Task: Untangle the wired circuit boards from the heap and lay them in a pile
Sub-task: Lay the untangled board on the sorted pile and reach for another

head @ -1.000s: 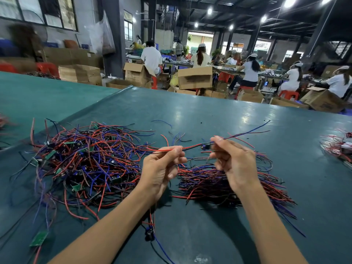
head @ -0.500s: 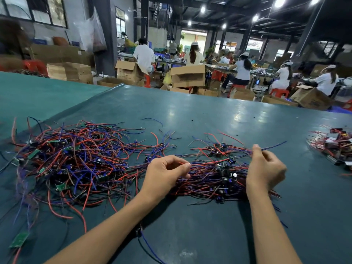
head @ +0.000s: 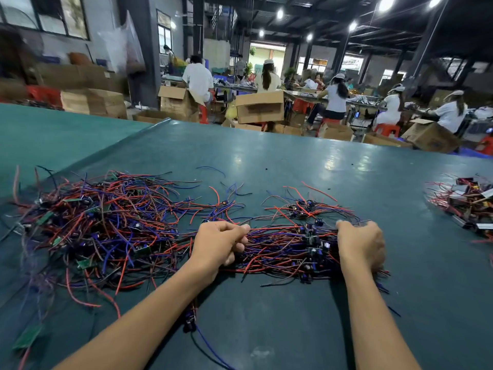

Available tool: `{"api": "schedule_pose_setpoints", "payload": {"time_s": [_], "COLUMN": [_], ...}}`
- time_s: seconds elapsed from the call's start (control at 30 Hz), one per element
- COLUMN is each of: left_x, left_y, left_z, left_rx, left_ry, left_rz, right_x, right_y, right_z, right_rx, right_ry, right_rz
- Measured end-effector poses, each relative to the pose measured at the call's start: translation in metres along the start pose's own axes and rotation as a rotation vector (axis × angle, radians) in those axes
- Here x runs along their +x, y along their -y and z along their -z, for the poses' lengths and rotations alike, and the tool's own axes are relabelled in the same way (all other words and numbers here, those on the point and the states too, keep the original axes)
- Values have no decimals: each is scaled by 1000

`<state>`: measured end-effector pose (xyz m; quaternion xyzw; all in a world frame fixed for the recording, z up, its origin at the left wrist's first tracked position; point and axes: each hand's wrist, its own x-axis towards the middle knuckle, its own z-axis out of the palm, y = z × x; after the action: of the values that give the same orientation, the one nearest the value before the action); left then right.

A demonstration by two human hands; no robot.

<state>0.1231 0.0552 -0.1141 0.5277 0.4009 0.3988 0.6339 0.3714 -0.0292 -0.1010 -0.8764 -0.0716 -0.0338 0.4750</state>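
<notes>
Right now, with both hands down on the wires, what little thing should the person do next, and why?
Probably let go of the pile and send the left hand to the heap for another board. Both hands sit low on the pile's ends, the right hand at its right end, so the wires look laid down, and the heap beside it is full.

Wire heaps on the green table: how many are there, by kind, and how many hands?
Tangled heap, left: 1
Neat pile between the hands: 1
Separate heap at right edge: 1
Hands: left hand, right hand: 2
Total: 5
</notes>
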Motion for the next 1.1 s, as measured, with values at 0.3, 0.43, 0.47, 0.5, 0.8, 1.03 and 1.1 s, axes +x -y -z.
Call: {"api": "schedule_pose_setpoints", "payload": {"time_s": [0.3, 0.43, 0.47, 0.5, 0.8, 1.03, 1.1], "left_x": [5, 22, 28, 33, 52, 56, 60], "left_y": [-49, -91, -101, -109, -120, -73, -60], "left_z": [23, 70, 84, 98, 146, 87, 71], "left_rx": [-110, 112, 291, 532, 1816, 1453, 1460], "left_ry": [-26, -204, -240, -262, 170, 142, 175], "left_rz": [54, -175, -253, -319, -19, -297, -241], "right_x": [-66, -163, -183, -198, -205, -202, -202], "right_y": [52, 52, 48, 42, 22, 19, 18], "right_z": [16, -9, -17, -24, -39, -33, -32], "right_rx": [515, 444, 365, 276, 13, 11, 37], "right_ry": [-439, -60, 32, 112, 441, 523, 533], "right_rz": [820, 1381, 1444, 1486, 1439, 1407, 1406]}}
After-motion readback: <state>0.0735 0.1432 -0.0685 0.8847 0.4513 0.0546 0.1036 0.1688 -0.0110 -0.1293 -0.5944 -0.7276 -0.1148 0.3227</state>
